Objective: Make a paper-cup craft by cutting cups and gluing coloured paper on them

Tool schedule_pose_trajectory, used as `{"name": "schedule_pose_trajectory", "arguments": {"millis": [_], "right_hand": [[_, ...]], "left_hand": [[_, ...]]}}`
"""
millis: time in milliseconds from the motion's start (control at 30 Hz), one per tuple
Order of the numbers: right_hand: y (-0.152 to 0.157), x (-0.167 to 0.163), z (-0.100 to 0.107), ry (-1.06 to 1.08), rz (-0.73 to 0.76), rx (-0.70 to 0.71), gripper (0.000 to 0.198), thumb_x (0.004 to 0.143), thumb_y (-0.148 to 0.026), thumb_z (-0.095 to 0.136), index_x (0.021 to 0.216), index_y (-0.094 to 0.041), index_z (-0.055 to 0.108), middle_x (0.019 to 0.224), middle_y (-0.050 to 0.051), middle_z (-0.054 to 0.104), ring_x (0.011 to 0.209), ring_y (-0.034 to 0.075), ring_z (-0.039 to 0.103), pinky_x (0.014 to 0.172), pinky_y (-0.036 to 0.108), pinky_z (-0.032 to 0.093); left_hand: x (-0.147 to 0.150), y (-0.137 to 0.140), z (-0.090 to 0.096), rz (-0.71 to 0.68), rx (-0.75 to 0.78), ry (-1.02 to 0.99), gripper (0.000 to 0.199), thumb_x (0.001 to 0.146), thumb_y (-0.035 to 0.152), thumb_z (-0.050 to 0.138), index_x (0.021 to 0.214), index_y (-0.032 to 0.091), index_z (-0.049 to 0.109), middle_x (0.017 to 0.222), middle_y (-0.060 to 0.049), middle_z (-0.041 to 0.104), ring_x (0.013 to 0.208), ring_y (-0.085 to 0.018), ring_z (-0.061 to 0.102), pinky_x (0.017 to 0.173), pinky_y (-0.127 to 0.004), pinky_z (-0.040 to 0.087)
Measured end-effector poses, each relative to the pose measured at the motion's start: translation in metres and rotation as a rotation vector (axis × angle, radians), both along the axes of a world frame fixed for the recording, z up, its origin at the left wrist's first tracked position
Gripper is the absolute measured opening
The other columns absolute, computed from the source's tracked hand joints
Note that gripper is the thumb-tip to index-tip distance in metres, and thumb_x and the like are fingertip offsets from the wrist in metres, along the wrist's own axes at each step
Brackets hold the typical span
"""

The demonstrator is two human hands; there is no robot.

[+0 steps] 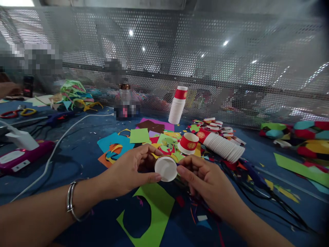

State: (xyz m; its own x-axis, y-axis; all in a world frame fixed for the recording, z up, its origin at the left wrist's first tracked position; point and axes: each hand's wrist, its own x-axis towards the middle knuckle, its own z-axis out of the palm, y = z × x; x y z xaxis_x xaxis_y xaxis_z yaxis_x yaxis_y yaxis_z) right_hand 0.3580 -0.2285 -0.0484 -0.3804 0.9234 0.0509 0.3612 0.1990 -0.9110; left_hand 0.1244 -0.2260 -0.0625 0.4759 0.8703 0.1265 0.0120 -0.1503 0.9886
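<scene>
A small white paper cup (166, 169), its round face turned toward me, is held over the table. My left hand (136, 164) grips it from the left, thumb on the lower rim and fingers behind the upper edge. At its right edge, my right hand (203, 178) pinches with thumb and forefinger; its other fingers are curled in. Below them lies a green paper sheet (160, 209) with a round piece cut out. Just beyond my hands, a red and white paper cup (188, 142) stands among coloured paper scraps.
One stack of paper cups (177, 106) stands leaning near the perforated metal screen (154, 44); another cup stack (223, 146) lies on its side. A glue gun (254, 173) with a black cord is at right. At left are a purple power strip (28, 157) and scissors (27, 112).
</scene>
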Motion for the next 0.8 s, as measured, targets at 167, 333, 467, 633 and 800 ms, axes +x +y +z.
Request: {"name": "schedule_pose_trajectory", "arguments": {"millis": [167,333,467,633,800], "right_hand": [[0.000,0.003,-0.002,-0.022,-0.031,0.024,0.031,0.094,-0.050,0.056,0.086,-0.020,0.059,0.067,-0.005,0.054,0.045,0.006,0.048,0.044,0.020,0.039],[0.001,0.006,-0.001,-0.048,-0.067,0.108,0.033,0.093,-0.051,0.056,0.082,-0.020,0.059,0.067,-0.004,0.055,0.045,0.008,0.049,0.043,0.021,0.038],[0.001,0.006,0.000,-0.059,-0.096,0.149,0.032,0.094,-0.050,0.056,0.082,-0.020,0.059,0.066,-0.004,0.055,0.046,0.009,0.049,0.045,0.023,0.038],[0.001,0.009,-0.005,-0.102,-0.092,0.151,0.032,0.096,-0.050,0.053,0.082,-0.021,0.058,0.067,-0.004,0.055,0.049,0.009,0.048,0.050,0.024,0.038],[0.005,0.014,-0.004,-0.182,-0.161,0.212,0.030,0.096,-0.048,0.053,0.082,-0.022,0.060,0.069,-0.003,0.056,0.057,0.012,0.048,0.054,0.027,0.038]], "left_hand": [[-0.001,-0.001,-0.001,-0.010,-0.005,0.010,0.044,0.080,0.023,0.077,0.118,0.024,0.054,0.104,-0.004,0.069,0.093,-0.018,0.066,0.085,-0.037,0.052],[-0.003,0.001,0.000,-0.010,-0.018,0.018,0.045,0.080,0.025,0.077,0.118,0.023,0.054,0.107,-0.006,0.069,0.097,-0.019,0.066,0.087,-0.039,0.052],[-0.006,0.004,0.001,0.012,-0.014,0.020,0.048,0.080,0.028,0.078,0.120,0.023,0.052,0.106,-0.005,0.069,0.098,-0.020,0.067,0.087,-0.039,0.053],[-0.006,0.000,0.004,0.077,0.050,0.057,0.050,0.083,0.029,0.075,0.124,0.024,0.048,0.100,-0.002,0.067,0.091,-0.018,0.067,0.080,-0.036,0.053],[-0.006,-0.006,0.012,0.200,0.199,0.183,0.049,0.085,0.026,0.071,0.127,0.024,0.045,0.115,-0.007,0.063,0.093,-0.018,0.065,0.079,-0.035,0.053]]}}
